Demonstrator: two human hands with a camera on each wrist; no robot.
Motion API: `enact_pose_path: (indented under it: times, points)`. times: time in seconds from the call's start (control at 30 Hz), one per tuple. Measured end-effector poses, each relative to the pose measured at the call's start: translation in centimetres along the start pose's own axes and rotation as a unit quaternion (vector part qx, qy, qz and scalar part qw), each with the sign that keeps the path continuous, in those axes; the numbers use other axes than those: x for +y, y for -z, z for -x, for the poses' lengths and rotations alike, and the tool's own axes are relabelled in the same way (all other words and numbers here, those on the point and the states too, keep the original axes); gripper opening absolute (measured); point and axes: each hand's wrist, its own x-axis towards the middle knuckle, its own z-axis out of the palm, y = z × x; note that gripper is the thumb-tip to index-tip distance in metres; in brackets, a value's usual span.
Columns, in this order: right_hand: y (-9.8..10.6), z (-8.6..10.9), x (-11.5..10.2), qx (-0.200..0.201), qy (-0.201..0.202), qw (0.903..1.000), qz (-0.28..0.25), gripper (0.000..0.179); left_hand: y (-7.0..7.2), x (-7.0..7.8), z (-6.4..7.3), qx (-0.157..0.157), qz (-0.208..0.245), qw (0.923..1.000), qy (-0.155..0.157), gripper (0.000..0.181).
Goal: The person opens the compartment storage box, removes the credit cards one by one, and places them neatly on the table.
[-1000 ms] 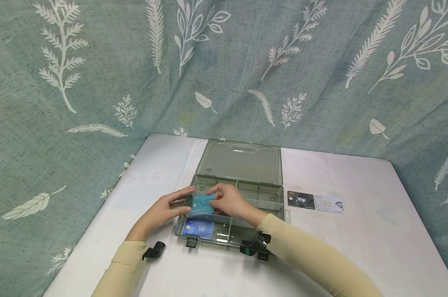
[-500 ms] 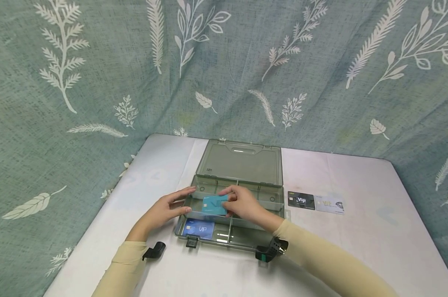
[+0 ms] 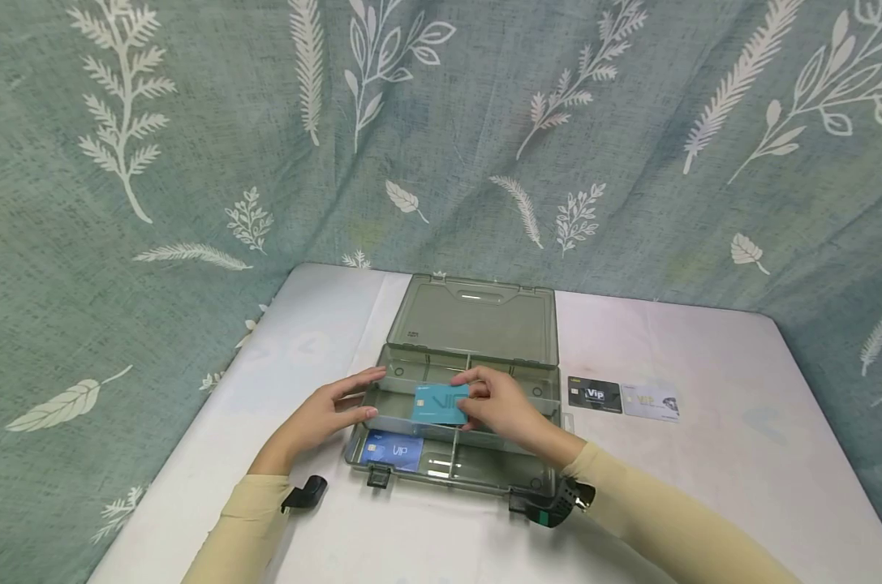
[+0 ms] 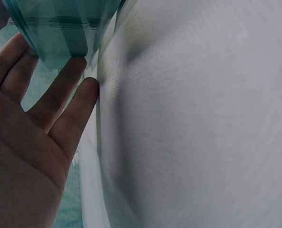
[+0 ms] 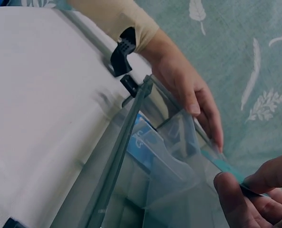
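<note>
A teal VIP card (image 3: 435,404) is pinched by its right end between the thumb and fingers of my right hand (image 3: 502,408), over the middle row of a grey-green translucent compartment box (image 3: 477,488). My left hand (image 3: 328,415) rests at the box's left wall with fingers spread; in the left wrist view the fingers (image 4: 74,71) are straight against the plastic. A blue VIP card (image 3: 394,451) lies in the front-left compartment. In the right wrist view the teal card (image 5: 226,168) shows edge-on, partly hidden by the fingers.
The box's lid (image 3: 477,320) lies folded back behind it. To the right of the box, a black Vip card (image 3: 594,394) and a silver VIP card (image 3: 651,401) lie side by side on the white table (image 3: 733,487). A patterned curtain (image 3: 441,146) surrounds the table.
My right hand has moved to the right along the box, carrying the teal card from above the left compartment toward the middle. My left hand has stayed put.
</note>
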Motion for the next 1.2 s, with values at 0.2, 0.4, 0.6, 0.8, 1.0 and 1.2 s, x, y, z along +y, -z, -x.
enact_pose_path:
  times: [0.2,0.4,0.6,0.8,1.0,1.2]
  points:
    - [1.1,0.9,0.2,0.005,0.000,1.0000,0.008,0.038,0.0,0.1,0.0,-0.003,0.005,1.0000,-0.001,0.064]
    - [2.2,1.9,0.3,0.009,0.004,0.9999,0.014,0.035,0.0,0.1,0.0,-0.003,0.007,1.0000,-0.003,0.063]
    - [3.5,3.0,0.3,0.014,0.012,0.9996,0.021,0.036,0.0,0.1,0.0,-0.003,0.008,0.9999,-0.006,0.063]
    - [4.7,3.8,0.6,0.023,0.013,0.9992,0.028,0.036,0.0,0.0,0.0,-0.003,0.009,0.9999,-0.007,0.063]
    - [5.9,4.7,0.9,0.039,0.007,0.9985,0.039,0.035,0.0,0.0,0.0,-0.005,0.012,0.9999,-0.010,0.063]
    - [7.1,5.7,1.2,0.045,0.012,0.9979,0.046,0.034,0.0,0.1,0.0,-0.007,0.010,0.9998,-0.013,0.063]
